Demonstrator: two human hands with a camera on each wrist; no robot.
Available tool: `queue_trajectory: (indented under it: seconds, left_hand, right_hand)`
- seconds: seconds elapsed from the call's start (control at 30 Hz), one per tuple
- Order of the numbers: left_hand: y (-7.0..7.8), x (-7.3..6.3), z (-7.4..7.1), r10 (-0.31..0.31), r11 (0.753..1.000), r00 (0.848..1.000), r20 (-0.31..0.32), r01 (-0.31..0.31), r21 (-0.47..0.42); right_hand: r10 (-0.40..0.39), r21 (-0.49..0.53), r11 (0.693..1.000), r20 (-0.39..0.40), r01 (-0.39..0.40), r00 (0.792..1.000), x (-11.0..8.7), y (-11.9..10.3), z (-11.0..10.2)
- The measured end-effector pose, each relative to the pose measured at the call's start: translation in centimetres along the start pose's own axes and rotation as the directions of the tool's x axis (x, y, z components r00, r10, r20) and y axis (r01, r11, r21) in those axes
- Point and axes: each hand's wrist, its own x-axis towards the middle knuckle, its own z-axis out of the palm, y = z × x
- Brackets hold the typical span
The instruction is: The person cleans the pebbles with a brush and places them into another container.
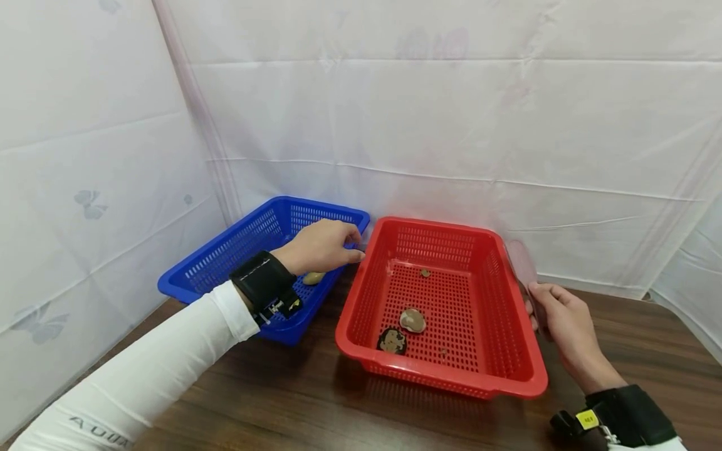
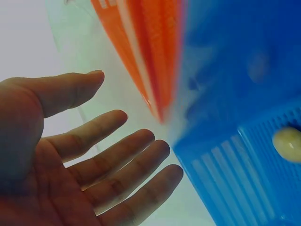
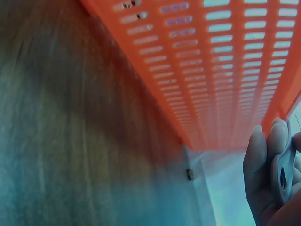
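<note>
My left hand [image 1: 324, 245] hovers over the right rim of the blue basket [image 1: 217, 250], close to the red basket's left rim. In the left wrist view its fingers [image 2: 113, 162] are spread and hold nothing. A pale yellow rounded thing [image 1: 313, 278] lies in the blue basket, partly behind the wrist. At the right side of the red basket [image 1: 440, 382], my right hand [image 1: 566, 319] grips a pink utensil [image 1: 523, 263] with a flat rounded head. The right wrist view shows a hole in its handle [image 3: 282, 181], with fingers curled round it.
Inside the red basket lie a brown-and-pale flat piece [image 1: 412, 321], a dark piece with tan patches [image 1: 392, 341] and a small brown bit [image 1: 425, 273]. Both baskets stand on a dark wooden table [image 1: 242, 401]. White cloth [image 1: 361, 113] hangs behind and at the sides.
</note>
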Motion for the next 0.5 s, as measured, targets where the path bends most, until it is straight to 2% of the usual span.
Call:
queue_trajectory:
  seconds: [0.23, 0.5]
  left_hand:
    - [2.7, -0.6, 0.4, 0.052, 0.998, 0.998, 0.025, -0.051, -0.026]
    - [5.4, 0.0, 2.2, 0.115, 0.993, 0.992, 0.06, -0.117, 0.028]
  right_hand:
    - [-0.048, -0.009, 0.999, -0.008, 0.048, 0.999, -0.4, -1.1, 0.8]
    - [-0.135, -0.179, 0.976, -0.054, 0.124, 0.989, -1.0, -1.7, 1.1]
